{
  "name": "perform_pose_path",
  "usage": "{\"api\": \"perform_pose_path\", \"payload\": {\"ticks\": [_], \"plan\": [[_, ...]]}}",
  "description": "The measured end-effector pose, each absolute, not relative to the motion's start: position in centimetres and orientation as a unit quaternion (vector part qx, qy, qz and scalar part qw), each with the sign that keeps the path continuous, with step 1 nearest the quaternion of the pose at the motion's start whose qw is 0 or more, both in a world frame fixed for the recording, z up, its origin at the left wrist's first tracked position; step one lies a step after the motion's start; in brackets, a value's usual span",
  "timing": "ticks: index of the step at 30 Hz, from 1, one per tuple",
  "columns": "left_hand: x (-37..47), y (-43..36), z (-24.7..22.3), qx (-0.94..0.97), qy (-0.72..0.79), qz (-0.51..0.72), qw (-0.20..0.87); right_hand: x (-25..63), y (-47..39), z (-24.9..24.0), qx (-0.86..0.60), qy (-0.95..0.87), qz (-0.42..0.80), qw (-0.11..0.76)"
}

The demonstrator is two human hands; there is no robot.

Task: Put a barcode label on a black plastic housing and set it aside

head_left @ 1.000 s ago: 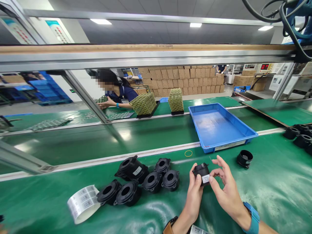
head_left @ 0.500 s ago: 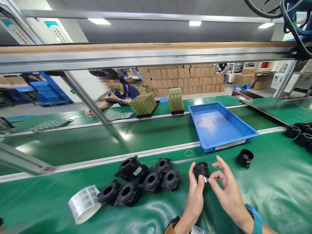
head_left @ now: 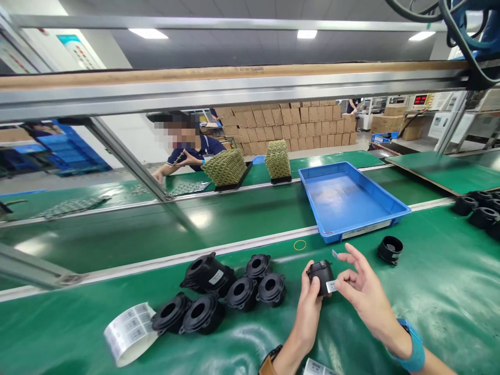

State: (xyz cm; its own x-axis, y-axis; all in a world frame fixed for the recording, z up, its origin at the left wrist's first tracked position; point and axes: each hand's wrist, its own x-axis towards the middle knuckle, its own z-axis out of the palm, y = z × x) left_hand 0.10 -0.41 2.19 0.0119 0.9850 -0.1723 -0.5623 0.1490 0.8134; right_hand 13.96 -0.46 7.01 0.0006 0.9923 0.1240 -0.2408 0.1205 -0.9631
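A person's left hand [head_left: 308, 312] grips a black housing [head_left: 321, 277] above a green desk [head_left: 269, 344], while the right hand [head_left: 363, 286] pinches a white label [head_left: 332, 286] between thumb and finger against the housing's side; how much of the label is stuck down cannot be told. A second small strip [head_left: 335, 254] clings at a raised fingertip of the right hand. A brown strap [head_left: 269, 363] circles the left wrist, a blue band [head_left: 412, 348] the right. To the left, a cluster of black ring-shaped parts [head_left: 203, 312] sits beside a curled roll of labels [head_left: 130, 333], with a larger labeled part [head_left: 208, 274] at its rear. A lone black cup [head_left: 389, 250] stands near a blue tray [head_left: 353, 200], and a yellow loop [head_left: 299, 245] lies flat nearby. Across the line, a co-worker [head_left: 195, 146] in dark blue leans over the far side near two woven-looking yellow-green stacks [head_left: 224, 167].
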Motion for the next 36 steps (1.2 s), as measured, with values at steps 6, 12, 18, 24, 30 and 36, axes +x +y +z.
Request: {"api": "perform_pose_path", "payload": {"ticks": [6,12,18,24,30,36], "plan": [[0.3,-0.8,2.2,0.273,0.366,0.58,0.674,13.8,-0.5,6.7,-0.415,-0.445,0.547,0.575],[0.3,-0.8,1.9,0.278,0.356,0.576,0.681,13.4,-0.4,6.2,-0.421,-0.44,0.552,0.569],[0.3,-0.8,1.7,0.282,0.35,0.576,0.683,13.4,-0.3,5.9,-0.427,-0.44,0.553,0.564],[0.3,-0.9,1.8,0.283,0.349,0.574,0.685,13.4,-0.2,6.0,-0.427,-0.441,0.55,0.566],[0.3,-1.0,1.9,0.284,0.348,0.574,0.685,13.4,-0.2,5.8,-0.426,-0.445,0.549,0.565],[0.3,-1.0,1.9,0.286,0.35,0.573,0.684,13.4,-0.3,5.8,-0.431,-0.453,0.539,0.565]]}}
